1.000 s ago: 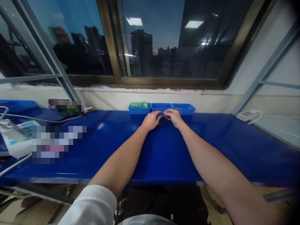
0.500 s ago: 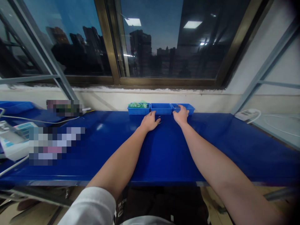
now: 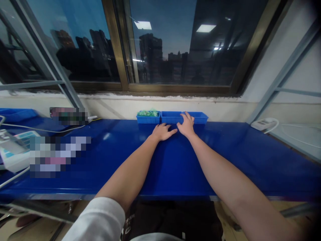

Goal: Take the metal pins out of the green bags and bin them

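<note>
My left hand [image 3: 163, 132] lies low over the blue table in front of the bins, thumb stretched out to the right and fingers spread. Just right of it is my right hand [image 3: 186, 125], fingers apart and raised before the inner ends of the middle blue bin [image 3: 172, 119] and the right blue bin [image 3: 200, 119]. I see nothing held in either hand. The left blue bin [image 3: 147, 120] holds crumpled green, see-through material [image 3: 149, 113], perhaps small bags. My right fingers hide part of the bins behind them.
On the left stand a white device with a keypad [image 3: 18, 150] and a propped phone-like object [image 3: 67, 115], partly blurred out. A white power strip [image 3: 265, 123] lies at the right. Grey metal posts [image 3: 67, 90] rise beside the window, and a cable [image 3: 45, 130] crosses the left side.
My right hand has moved left and out from over the right bin toward the middle one. My left hand has shifted slightly right, its thumb now nearer the right hand.
</note>
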Motion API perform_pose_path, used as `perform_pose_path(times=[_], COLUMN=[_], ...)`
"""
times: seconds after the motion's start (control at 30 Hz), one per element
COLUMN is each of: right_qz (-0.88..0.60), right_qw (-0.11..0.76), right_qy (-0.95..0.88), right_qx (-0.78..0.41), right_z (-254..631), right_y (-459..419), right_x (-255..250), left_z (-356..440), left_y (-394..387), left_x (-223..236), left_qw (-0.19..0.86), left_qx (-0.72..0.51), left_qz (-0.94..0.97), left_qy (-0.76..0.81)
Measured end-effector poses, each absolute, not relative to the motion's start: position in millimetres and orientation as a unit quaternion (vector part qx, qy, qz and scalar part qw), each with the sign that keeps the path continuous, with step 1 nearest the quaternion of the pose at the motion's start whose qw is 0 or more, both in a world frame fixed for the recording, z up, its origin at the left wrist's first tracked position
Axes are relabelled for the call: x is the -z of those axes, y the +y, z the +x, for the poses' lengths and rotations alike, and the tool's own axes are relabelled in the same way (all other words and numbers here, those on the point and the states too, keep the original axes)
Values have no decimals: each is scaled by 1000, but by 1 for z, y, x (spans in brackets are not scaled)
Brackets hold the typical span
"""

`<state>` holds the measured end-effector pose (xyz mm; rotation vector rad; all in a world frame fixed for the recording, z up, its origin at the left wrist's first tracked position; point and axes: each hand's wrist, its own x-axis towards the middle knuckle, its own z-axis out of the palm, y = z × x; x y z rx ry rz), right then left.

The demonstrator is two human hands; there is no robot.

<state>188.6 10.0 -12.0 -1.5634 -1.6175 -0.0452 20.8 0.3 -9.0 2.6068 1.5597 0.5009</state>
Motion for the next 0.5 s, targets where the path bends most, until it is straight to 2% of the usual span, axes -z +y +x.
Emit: perform_pose_path(times=[0.5], right_qz=[-578], right_qw=[401], right_qy=[-711], right_qx=[6], right_z=[185], right_y=[16], right_x=[19], left_z=[26], left_y=[3], left_x=[6], left_qw=[39], left_qx=[-114], left_qz=[873], left_qy=[473])
